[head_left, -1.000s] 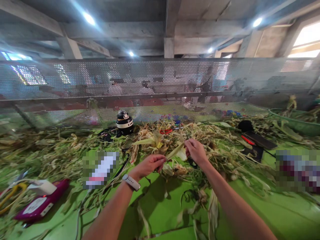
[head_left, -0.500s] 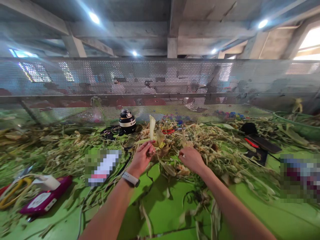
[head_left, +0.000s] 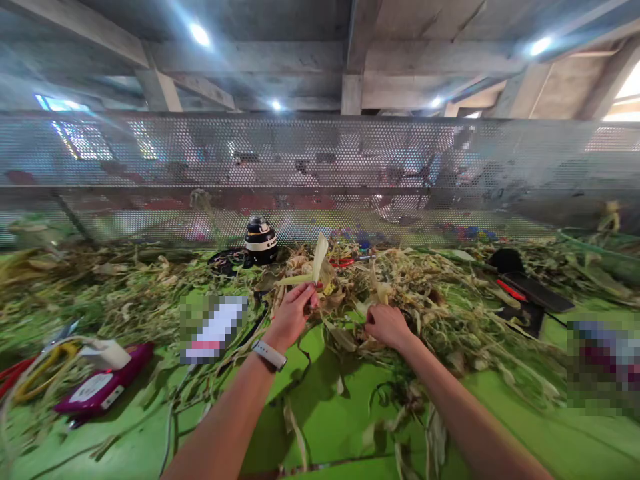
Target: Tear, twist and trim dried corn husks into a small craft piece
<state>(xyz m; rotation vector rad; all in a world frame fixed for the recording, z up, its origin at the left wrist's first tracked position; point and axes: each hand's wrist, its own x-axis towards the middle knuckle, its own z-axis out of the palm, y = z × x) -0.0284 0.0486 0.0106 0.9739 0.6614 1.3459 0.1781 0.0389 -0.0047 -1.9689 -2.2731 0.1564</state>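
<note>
My left hand (head_left: 290,319), with a watch (head_left: 270,355) on its wrist, pinches a pale dried corn husk (head_left: 320,259) between thumb and fingers. The husk stands nearly upright above the fingertips. To the right, my right hand (head_left: 388,325) is low over the heap of dry husks (head_left: 440,313), fingers curled inward. Whatever those fingers hold, if anything, is hidden. Loose husk pieces lie between and around both hands.
Husks cover much of the green table (head_left: 325,400). A black bottle (head_left: 261,241) stands at the back before a perforated metal screen (head_left: 320,147). On the left are a purple power strip (head_left: 107,383) and cables; a dark tool with a red part (head_left: 510,289) is at right.
The view has shifted slightly, so most things sit a little further right. Both hands keep nearly the same places; the left still holds the husk, now leaning slightly more to the right.
</note>
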